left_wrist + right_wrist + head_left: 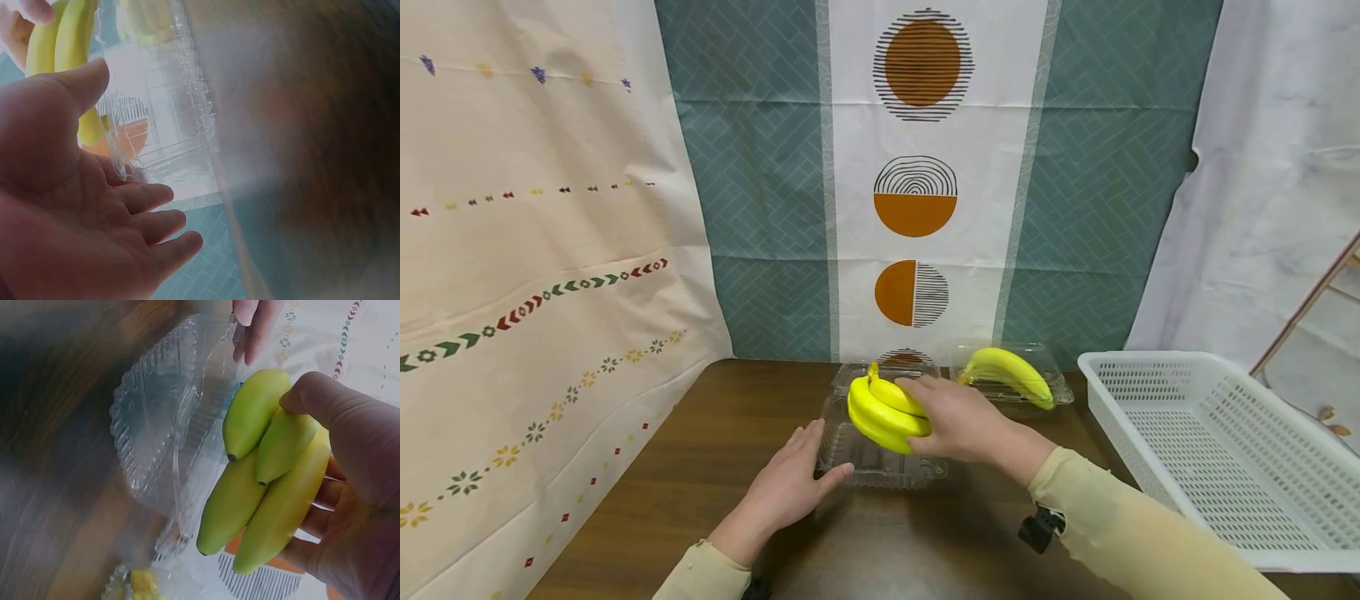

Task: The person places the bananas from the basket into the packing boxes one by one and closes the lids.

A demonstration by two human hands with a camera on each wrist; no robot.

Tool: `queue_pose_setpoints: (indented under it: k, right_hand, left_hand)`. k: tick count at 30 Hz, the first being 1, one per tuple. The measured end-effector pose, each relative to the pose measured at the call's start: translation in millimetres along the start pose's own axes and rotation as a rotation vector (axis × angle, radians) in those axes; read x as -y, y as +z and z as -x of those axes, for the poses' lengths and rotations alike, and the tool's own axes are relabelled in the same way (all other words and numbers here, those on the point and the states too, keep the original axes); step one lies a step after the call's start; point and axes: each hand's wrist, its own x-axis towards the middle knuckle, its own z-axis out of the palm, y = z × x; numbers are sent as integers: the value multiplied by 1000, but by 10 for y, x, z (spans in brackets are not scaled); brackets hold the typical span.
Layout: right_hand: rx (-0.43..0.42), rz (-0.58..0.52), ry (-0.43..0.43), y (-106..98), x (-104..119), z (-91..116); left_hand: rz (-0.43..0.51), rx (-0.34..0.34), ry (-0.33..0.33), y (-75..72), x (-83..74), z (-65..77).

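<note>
My right hand [962, 421] grips a bunch of yellow bananas [880, 412], thumb on one side and fingers on the other. In the right wrist view the bunch [269, 481] shows its several blunt, greenish tips. Below it in the head view is a clear plastic clamshell container [880, 467], its lid raised at the back. At the container's left side is my left hand [786, 483], fingers extended and thumb reaching over the near left corner. The left wrist view shows that hand [94, 181] holding nothing, its fingertips beside the ridged clear wall [162, 125].
Behind my right hand, a second clear container [1060, 387] has a yellow banana [1007, 375] in it. A white perforated plastic basket [1150, 475] stands at the right. Patterned cloths hang behind and left of the dark wooden table [737, 400].
</note>
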Motion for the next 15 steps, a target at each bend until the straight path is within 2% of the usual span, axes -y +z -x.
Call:
queue_pose_setpoints:
  k: [15]
  right_hand:
    - [36,-25,6,158,122,-127]
  left_hand:
    - [-6,-10,17,0,-4,4]
